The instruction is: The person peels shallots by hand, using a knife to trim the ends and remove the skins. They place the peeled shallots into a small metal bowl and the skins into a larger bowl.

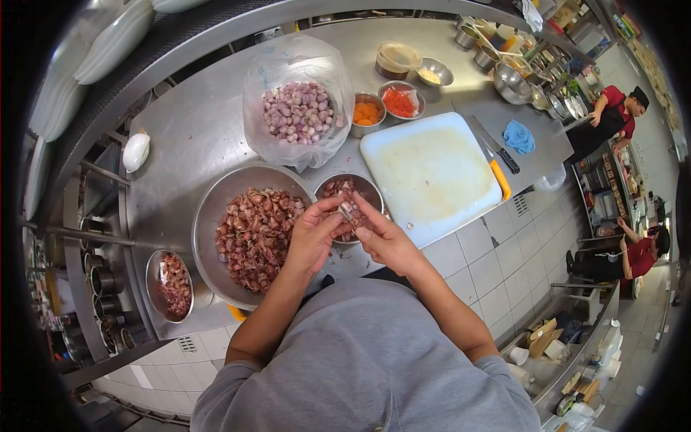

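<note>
Above a small steel bowl (pixel 374 191) of reddish-brown shallots and skins, my two hands meet at the fingertips. My left hand (pixel 311 237) pinches one side of a small shallot (pixel 348 212), and my right hand (pixel 389 243) closes on its other side. The fingers partly cover it, and a shiny pale bit shows there that I cannot make out clearly. Left of my hands stands a large steel bowl (pixel 207 216) heaped with unpeeled shallots (pixel 255 234). Behind it, a clear plastic bag (pixel 263 147) holds peeled pinkish-white shallots (pixel 299 111).
A white cutting board (pixel 432 169) lies to the right, beside a black-handled knife (pixel 504 155) and a blue cloth (pixel 518 137). Bowls of orange (pixel 366 113) and red chopped food (pixel 401 102) stand behind. An oval bowl of skins (pixel 173 284) sits left. Two people (pixel 612 119) work at far right.
</note>
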The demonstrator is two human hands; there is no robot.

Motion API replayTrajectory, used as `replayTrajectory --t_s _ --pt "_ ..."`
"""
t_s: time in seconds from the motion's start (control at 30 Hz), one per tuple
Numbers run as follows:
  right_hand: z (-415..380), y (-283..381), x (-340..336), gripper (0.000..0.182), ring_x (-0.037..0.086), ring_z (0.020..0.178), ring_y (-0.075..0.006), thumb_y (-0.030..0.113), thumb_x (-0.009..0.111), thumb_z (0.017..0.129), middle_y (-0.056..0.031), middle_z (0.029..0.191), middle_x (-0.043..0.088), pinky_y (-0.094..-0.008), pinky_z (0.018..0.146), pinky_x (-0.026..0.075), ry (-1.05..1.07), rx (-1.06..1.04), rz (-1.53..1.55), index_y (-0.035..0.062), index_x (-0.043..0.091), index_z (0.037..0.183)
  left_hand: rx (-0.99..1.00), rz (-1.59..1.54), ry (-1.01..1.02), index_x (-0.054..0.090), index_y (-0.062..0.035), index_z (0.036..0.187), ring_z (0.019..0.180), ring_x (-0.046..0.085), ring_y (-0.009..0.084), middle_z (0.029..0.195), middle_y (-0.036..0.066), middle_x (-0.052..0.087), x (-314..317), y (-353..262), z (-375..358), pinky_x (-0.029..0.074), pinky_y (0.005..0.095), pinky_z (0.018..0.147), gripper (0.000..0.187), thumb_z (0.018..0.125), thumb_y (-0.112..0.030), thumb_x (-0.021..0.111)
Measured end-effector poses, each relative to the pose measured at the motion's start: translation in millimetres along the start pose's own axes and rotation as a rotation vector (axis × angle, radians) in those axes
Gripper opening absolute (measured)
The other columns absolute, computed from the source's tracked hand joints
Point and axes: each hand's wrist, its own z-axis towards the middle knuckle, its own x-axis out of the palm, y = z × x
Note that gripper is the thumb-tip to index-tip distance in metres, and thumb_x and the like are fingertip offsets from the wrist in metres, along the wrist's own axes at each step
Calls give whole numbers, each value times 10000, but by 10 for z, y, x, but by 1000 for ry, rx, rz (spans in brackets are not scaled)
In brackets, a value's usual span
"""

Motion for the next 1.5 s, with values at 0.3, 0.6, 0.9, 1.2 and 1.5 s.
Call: replayTrajectory --t_s 0.3,0.6,0.9,1.2,1.5 --pt "39 -3 -17 445 381 587 -23 193 543 996 45 804 515 -190 504 354 -51 -109 -206 186 466 1434 3 -7 30 580 -14 1194 1058 616 194 1206 85 605 -58 12 7 543 352 895 267 930 11 553" --pt "42 41 1 455 340 562 -21 199 536 999 74 672 397 -176 458 285 -52 149 240 253 450 1442 -26 20 -28 574 -6 1214 1044 631 196 1222 96 611 28 -27 11 539 332 872 297 918 -3 591" --pt "65 -16 11 482 387 584 -9 206 541 997 15 1063 593 -184 506 363 -7 -114 -164 187 418 1462 88 130 -4 580 -6 1132 938 620 132 1074 75 637 -44 40 -1 532 281 851 257 884 51 618" --pt "46 8 -3 488 287 531 -17 182 534 1000 78 676 367 -165 441 253 -87 105 164 225 407 1469 61 121 -5 580 5 1175 994 631 153 1125 85 637 3 -15 -8 532 291 858 266 909 17 600" --pt "14 -14 26 532 381 578 -23 208 532 1000 34 902 565 -188 500 370 2 -12 -113 224 346 1498 56 63 13 587 -2 1189 1015 623 161 1149 86 633 -42 9 -7 539 313 874 275 914 22 581"
